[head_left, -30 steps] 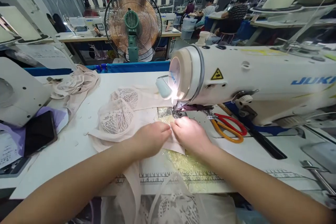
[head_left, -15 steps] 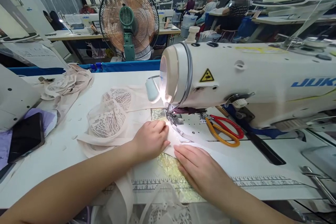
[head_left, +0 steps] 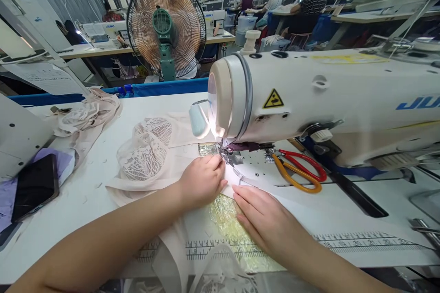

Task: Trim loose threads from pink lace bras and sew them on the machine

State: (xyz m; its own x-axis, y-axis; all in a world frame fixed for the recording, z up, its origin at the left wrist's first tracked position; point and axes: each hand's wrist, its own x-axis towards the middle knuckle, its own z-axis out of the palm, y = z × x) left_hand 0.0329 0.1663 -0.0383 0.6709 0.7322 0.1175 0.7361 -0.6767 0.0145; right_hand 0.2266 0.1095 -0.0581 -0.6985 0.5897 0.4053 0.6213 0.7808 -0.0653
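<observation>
A beige lace garment (head_left: pixel 147 155) lies on the white sewing table (head_left: pixel 85 192), its edge under the presser foot (head_left: pixel 229 155) of the white sewing machine (head_left: pixel 309 100). My left hand (head_left: pixel 202 181) has its fingers curled and pressed down on the fabric just left of the foot. My right hand (head_left: pixel 266 222) lies flat with fingers stretched out, resting on the fabric edge and the table in front of the needle. A strip of fabric (head_left: pixel 173 256) trails off the table's front edge below my hands.
Red and orange scissors (head_left: pixel 297 171) lie right of the needle. A black phone (head_left: pixel 32 187) rests at the left on purple cloth. More beige pieces (head_left: pixel 85 114) are piled at the back left. A green fan (head_left: pixel 167 27) stands behind. Other people sit at machines far back.
My right hand drew back from the presser foot and flattened on the table, then slid slightly forward. My left hand stayed pressed on the fabric by the foot.
</observation>
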